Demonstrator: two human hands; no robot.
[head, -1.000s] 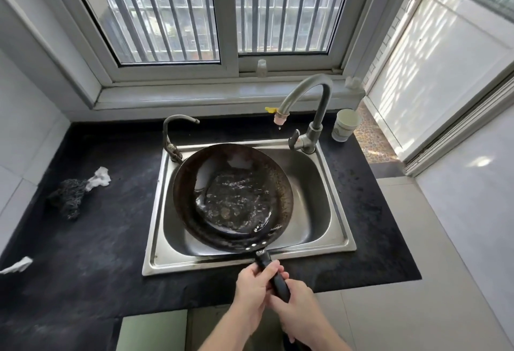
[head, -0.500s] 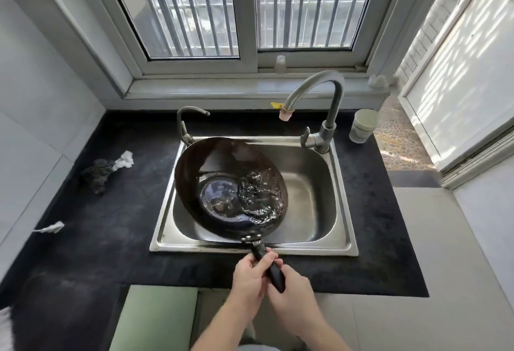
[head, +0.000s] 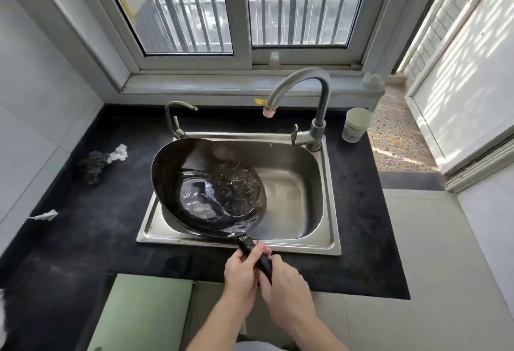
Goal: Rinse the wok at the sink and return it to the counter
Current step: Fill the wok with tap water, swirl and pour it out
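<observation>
Both hands on one handle. Left hand (head: 241, 268) wraps the black handle (head: 254, 254) with fingers curled tight around it; right hand (head: 283, 281) grips just behind the left, fingers folded around the handle's near end, thumbs close together on top.

Just beyond the fingertips: the wok (head: 208, 186), one, dark, tilted with its left rim raised and its right rim dipping into the basin. Water pools in its lower part, with specks of residue. It hangs over the left half of the sink (head: 328, 245); whether its underside touches the steel rim cannot be told.

Right of the wok, past the fingers: bare steel basin, nothing in the way there.

Farther from the fingers: two taps. Tall gooseneck faucet (head: 314, 95) at the sink's far right corner, spout end over the basin; small bent tap (head: 175, 117) at the far left corner, close behind the wok's raised rim.

Black counter (head: 97, 225) around the sink. Left of the hands, well apart: one dark scrubber (head: 93, 165) with a white scrap (head: 119, 152) touching it; one more white scrap (head: 44, 215) nearer the edge. Far right: one pale cup (head: 356, 124), beside the faucet base.

Farthest: window (head: 242, 6), two barred panes.
</observation>
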